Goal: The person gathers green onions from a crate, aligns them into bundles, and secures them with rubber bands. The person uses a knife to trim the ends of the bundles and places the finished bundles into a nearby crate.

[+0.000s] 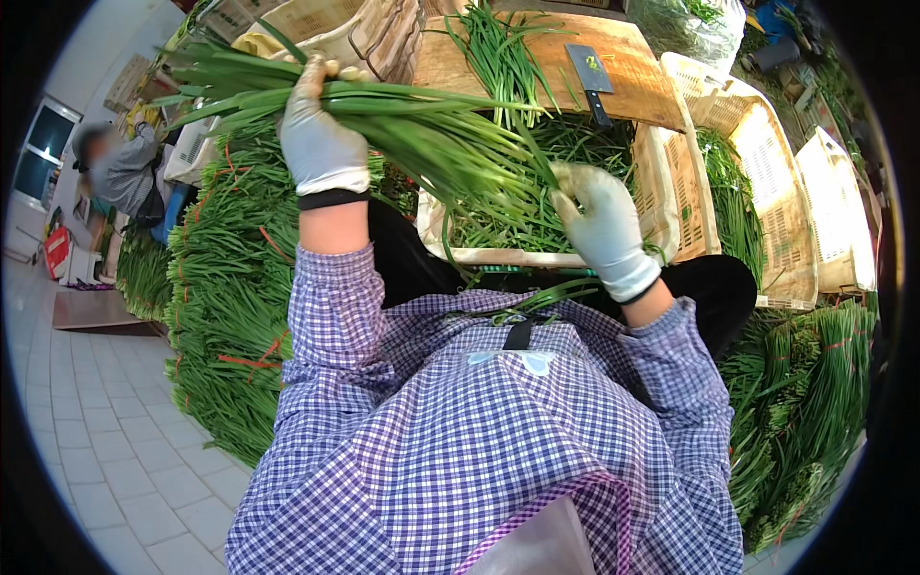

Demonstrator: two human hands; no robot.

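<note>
My left hand point(320, 136), in a pale work glove, is closed round a bunch of garlic chives point(431, 118), which lies sideways with its leaf tips to the left. At the bunch's right end is my right hand point(596, 215), also gloved, its thumb and fingertips pinching a single green leaf point(535, 154). Below both hands stands a plastic crate point(496, 256) holding loose leaves. A wooden board point(625, 54) rests across the crates beyond, bearing more chives point(496, 54) and a cleaver point(591, 75) with a black handle.
Bundles of chives tied with red bands point(237, 287) are stacked on my left, and more bundles point(819, 374) lie at the right. Crates point(773, 187) stand at the right, with a filled plastic bag point(701, 32) behind. Another person point(126, 169) is at the far left.
</note>
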